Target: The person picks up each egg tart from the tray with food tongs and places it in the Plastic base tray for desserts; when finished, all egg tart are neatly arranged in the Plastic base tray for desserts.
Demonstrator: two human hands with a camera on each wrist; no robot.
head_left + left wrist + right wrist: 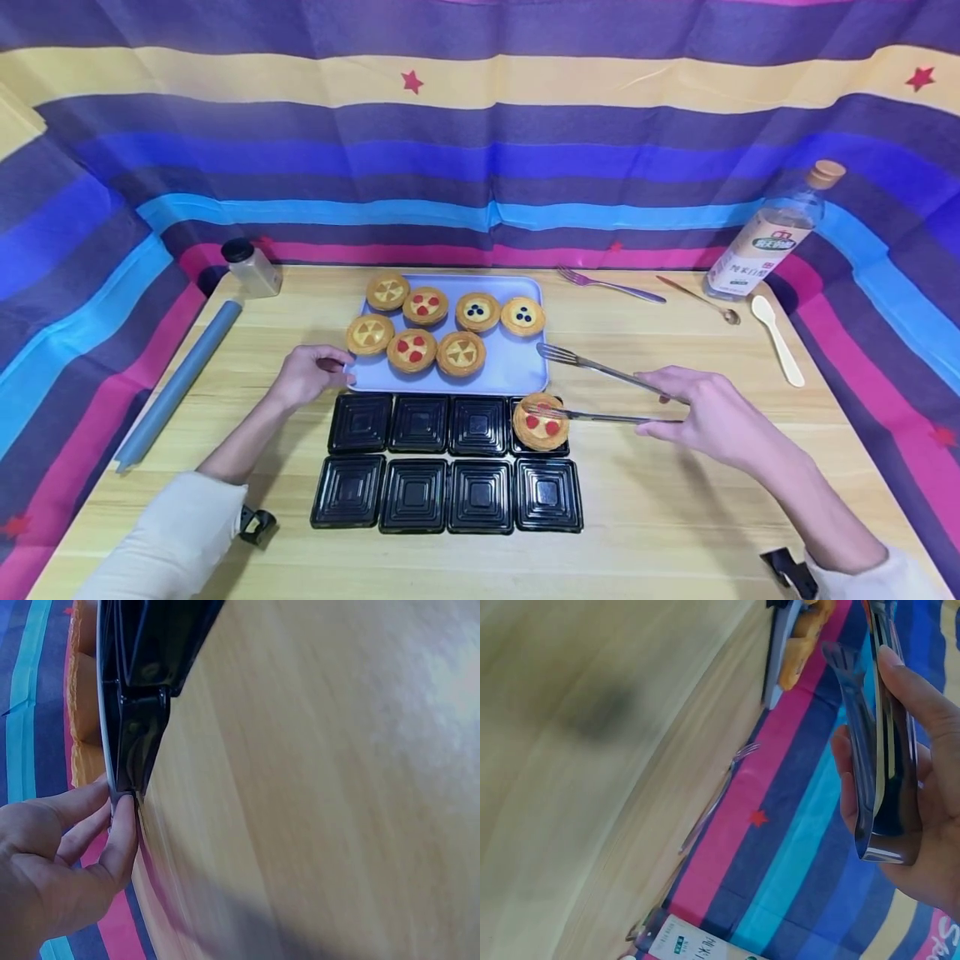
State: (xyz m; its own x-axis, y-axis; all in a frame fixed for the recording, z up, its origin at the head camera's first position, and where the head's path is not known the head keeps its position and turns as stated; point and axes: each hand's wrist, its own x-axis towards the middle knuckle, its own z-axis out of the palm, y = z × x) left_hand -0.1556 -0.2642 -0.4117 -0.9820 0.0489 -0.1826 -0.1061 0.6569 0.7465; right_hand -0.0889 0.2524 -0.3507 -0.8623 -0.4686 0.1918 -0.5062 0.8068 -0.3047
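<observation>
My left hand (309, 375) pinches the front left corner of a pale blue tray (517, 371) that holds several tarts with fruit-like toppings. In the left wrist view, thumb and fingers close on the tray's edge beside the black square trays. My right hand (712, 412) grips metal food tongs (611, 372), whose arms stand spread apart. One tong tip lies over a red-topped tart (540, 437); the other is above the blue tray's right edge. That tart sits on the back right black square tray (562, 447). Nothing shows between the tong tips in the right wrist view (885, 750).
Two rows of black square trays (416, 496) lie in front. A grey-blue roll (180, 383) and a black-capped jar (253, 271) stand left. At the right are a fork (611, 286), a thin metal spoon (697, 298), a pale spoon (780, 342) and a bottle (761, 242).
</observation>
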